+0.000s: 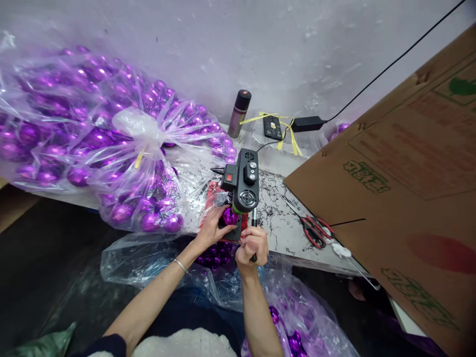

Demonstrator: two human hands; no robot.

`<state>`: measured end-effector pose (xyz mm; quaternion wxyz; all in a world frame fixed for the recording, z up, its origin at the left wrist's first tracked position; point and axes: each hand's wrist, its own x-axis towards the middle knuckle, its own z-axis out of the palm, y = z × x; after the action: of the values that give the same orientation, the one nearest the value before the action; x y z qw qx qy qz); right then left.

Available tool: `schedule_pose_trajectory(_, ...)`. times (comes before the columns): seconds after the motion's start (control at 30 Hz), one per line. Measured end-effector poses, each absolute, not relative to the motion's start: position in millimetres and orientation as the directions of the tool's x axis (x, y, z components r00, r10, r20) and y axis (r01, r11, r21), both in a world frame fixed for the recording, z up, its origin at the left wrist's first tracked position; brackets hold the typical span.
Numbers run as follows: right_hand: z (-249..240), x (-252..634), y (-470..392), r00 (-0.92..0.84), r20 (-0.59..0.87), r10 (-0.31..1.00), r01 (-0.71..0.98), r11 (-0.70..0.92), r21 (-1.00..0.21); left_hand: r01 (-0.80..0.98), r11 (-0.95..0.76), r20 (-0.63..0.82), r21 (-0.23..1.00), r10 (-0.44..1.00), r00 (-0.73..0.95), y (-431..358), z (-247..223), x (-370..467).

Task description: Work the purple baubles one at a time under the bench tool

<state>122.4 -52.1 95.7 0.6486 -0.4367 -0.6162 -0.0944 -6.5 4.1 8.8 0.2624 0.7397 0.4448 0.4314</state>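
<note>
Under the head of a small black machine (247, 181) sits a shiny purple ball (229, 216). My left hand (213, 228) holds that ball between thumb and fingers, from its left side. A silver bracelet is on my left wrist. My right hand (253, 246) is closed round the black handle of a lever (254, 223), just right of the machine's base. Red shiny material (212, 198) lies beneath and beside the machine. The lower end of the handle shows below my right fingers.
Clear bags of purple balls (141, 129) fill the left side, with another bag (297, 317) below. A large cardboard box (401, 183) stands right. Red-handled scissors (315, 231), black scraps, a spray can (239, 114) and a power adapter (308, 123) lie or stand on the table (278, 238).
</note>
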Motion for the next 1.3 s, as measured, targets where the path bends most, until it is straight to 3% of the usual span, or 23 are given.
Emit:
schedule_pose_trajectory(0.2, 88.9, 120.7, -47.8, 0.253, 0.897, 0.362, 0.656, 0.618, -0.434, 0.428, -0.448, 0.389, 0.785, 0.894, 0.222, 2.5, 7.0, -6.1)
schedule_pose_trajectory(0.97, 82.1, 122.3, -42.6, 0.209, 0.912, 0.353, 0.624, 0.67, -0.402, 0.446, -0.421, 0.36, 0.79, 0.907, 0.219, 8.1, 9.6, -4.0)
schedule_pose_trajectory(1.2, 132.5, 129.9, -51.8, 0.227, 0.834, 0.503, 0.599, 0.603, -0.527, 0.441, -0.44, 0.366, 0.782, 0.897, 0.248, -26.8, 8.4, -18.6)
schedule_pose_trajectory(1.3, 136.0, 130.9, -55.6, 0.197, 0.828, 0.526, 0.599, 0.604, -0.526, 0.468, -0.457, 0.353, 0.756, 0.887, 0.297, -43.6, 11.4, -33.5)
